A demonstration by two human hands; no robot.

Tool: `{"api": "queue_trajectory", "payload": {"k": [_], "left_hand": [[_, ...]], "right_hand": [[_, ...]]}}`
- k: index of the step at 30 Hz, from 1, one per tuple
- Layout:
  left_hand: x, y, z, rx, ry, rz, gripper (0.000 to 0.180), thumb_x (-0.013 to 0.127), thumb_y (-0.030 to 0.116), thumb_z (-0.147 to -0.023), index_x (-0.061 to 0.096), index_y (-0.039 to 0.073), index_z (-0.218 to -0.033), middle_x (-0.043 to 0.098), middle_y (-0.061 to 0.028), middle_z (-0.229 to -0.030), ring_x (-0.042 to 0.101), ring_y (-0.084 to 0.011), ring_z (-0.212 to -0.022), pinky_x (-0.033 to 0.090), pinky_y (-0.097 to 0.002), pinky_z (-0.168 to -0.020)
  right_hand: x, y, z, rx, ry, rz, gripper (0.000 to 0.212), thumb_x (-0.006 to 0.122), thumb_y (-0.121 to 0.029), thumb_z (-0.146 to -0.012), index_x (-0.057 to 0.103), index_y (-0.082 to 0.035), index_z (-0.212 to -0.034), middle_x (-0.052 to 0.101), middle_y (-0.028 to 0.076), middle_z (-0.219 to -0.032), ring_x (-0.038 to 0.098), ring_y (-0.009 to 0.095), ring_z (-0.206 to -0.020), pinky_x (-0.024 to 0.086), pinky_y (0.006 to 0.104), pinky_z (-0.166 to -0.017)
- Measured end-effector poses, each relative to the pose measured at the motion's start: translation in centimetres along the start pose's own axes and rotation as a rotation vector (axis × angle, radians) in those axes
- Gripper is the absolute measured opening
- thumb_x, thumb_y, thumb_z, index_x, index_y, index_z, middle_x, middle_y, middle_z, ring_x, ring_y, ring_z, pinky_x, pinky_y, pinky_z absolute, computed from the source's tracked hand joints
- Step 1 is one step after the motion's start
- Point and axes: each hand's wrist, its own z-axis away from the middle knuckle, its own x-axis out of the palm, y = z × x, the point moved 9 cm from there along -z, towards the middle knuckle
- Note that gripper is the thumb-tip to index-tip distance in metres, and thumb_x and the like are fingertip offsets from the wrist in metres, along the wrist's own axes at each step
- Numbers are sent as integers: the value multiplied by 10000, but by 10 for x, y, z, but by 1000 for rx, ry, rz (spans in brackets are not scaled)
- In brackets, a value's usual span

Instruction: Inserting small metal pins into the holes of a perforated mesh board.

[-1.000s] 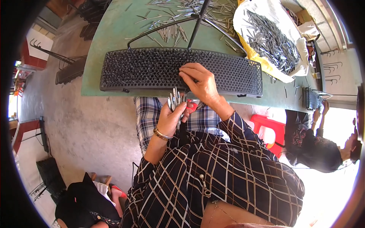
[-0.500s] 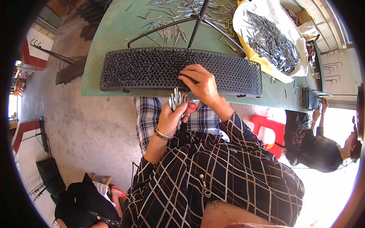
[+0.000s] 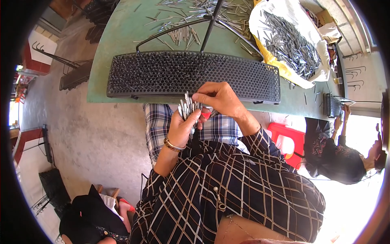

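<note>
- Left hand: curled around one bundle of metal strips, too many to count.
- Right hand: moved from the one perforated black plate to the bundle, suggesting another strip is wanted; fingertips nearly together, hold unclear.
- Plate: at the tabletop's near edge, fuller leftward.
- One strip-filled sack beyond, rightward.

The bunched strips look like smooth bare metal with bright glints; the heaped strips, darker metal, gleam in patches. The perforated panel has a dull dark sheen. The green counter is matt and scuffed. The sack seems woven plastic, the stool glossy plastic, the floor rough concrete, the checked trousers matt cloth.
</note>
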Motion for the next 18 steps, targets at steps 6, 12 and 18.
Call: {"api": "queue_trajectory", "payload": {"k": [6,12,18], "left_hand": [[-6,-5,3,-64,53,3,245,553,180,-940,577,-14,-1087,680,-104,-938,624,-126,-764,472,-252,-586],[-13,-15,1,-97,63,72,208,570,154,-930,586,10,-1080,660,-78,-935,582,-103,-744,460,-240,-581],[-7,-10,4,-97,16,78,219,551,144,-935,585,-19,-1078,683,-111,-947,626,-133,-798,462,-265,-615]], "right_hand": [[-14,7,-2,170,145,-89,224,681,-179,-862,687,20,-965,652,50,-685,524,66,-545,444,235,-504],[-25,-36,-11,-189,419,70,220,676,-132,-867,673,-15,-1053,677,29,-801,558,43,-674,463,208,-583],[-1,-37,-24,-388,397,313,198,686,-128,-817,665,-19,-981,660,142,-832,641,315,-733,514,365,-635]]}}
